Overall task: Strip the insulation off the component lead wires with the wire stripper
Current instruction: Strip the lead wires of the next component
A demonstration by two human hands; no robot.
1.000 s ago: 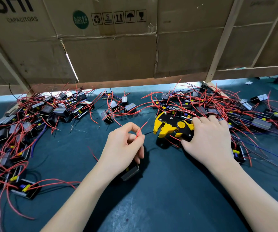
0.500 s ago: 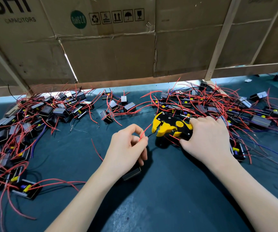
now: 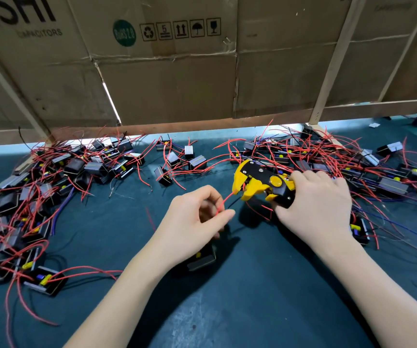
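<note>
My left hand (image 3: pixel 192 222) pinches a red lead wire (image 3: pixel 223 202) between thumb and forefinger. The wire's tip reaches into the open jaws of the yellow and black wire stripper (image 3: pixel 260 183). My right hand (image 3: pixel 320 209) grips the stripper's handles, with the jaws pointing left. The black component (image 3: pixel 201 259) that the wire belongs to hangs under my left palm, close to the dark green mat (image 3: pixel 240 297); most of it is hidden by the hand.
A heap of black components with red leads (image 3: pixel 39 192) covers the left of the mat. Another heap (image 3: pixel 353 167) lies behind and right of my right hand. Several loose components (image 3: pixel 177 159) sit in the middle back. A cardboard wall (image 3: pixel 177 84) closes the far side.
The stripper and the red wire's tip have come together: the wire end, apart from the jaws before, now sits between them. Both hands shifted slightly.
</note>
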